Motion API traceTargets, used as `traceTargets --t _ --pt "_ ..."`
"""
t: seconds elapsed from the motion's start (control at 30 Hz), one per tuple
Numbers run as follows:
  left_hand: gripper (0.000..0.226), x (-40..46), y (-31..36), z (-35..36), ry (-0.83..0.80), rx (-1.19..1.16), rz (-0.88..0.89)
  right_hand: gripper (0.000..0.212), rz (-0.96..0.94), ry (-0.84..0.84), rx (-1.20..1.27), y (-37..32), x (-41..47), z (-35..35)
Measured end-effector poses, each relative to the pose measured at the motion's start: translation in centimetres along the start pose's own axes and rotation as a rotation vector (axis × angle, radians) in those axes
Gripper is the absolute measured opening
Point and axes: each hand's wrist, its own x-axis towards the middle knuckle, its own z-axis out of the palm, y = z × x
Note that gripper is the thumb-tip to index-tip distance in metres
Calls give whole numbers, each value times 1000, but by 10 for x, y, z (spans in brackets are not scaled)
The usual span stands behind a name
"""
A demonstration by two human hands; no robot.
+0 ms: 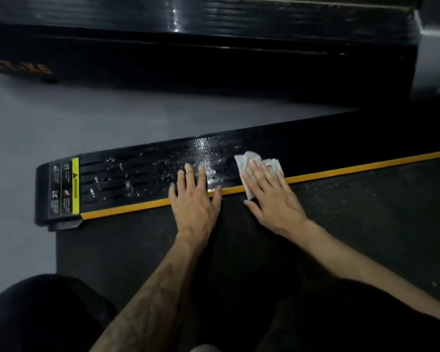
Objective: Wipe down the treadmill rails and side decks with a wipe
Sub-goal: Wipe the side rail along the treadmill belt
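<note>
A black ribbed side deck (142, 174) of the treadmill runs from lower left to upper right, edged by an orange strip (366, 165). Its surface glistens with wet streaks and droplets. My right hand (272, 196) lies flat with straight fingers on a crumpled white wipe (248, 161), pressing it onto the deck and the orange strip. My left hand (194, 199) rests flat beside it, fingers spread on the wet deck, palm over the strip and the belt edge. The dark treadmill belt (353, 212) lies under both forearms.
A yellow warning label (75, 185) marks the deck's rounded end at the left. Grey floor (36, 123) lies beyond the deck. A second black treadmill (214, 59) stands across the top. My dark-clothed knee (43, 313) is at the bottom left.
</note>
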Motion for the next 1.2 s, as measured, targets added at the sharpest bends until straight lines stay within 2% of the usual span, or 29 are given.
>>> traceTargets --t 0.17,0.3,0.43,0.53,0.67,0.77,0.9,1.03,1.13,1.2 --pt "67 0 -6 10 58 -36 32 87 139 -10 3 -36 18 2" --pt "60 3 -6 12 79 -105 -10 84 -54 5 -6 -51 10 6" --pt "61 5 -13 6 42 -119 26 75 -161 48 -45 -12 5 11" --pt "63 5 -19 3 36 -107 50 78 -95 17 -65 0 8 14" --pt "63 6 -20 3 42 -104 53 85 16 -15 16 -33 24 11" --pt "64 5 -23 4 37 -100 63 87 -105 -22 -24 -40 26 13" --pt "64 7 -25 0 11 -119 56 79 -292 74 -86 -7 14 19" --pt "59 11 -22 -6 63 -185 44 84 -146 36 -64 6 8 17" --pt "61 15 -22 -12 79 -163 28 87 -53 -76 52 -19 20 9" --pt "66 17 -27 -14 86 -151 -20 89 -42 -80 61 -36 29 5"
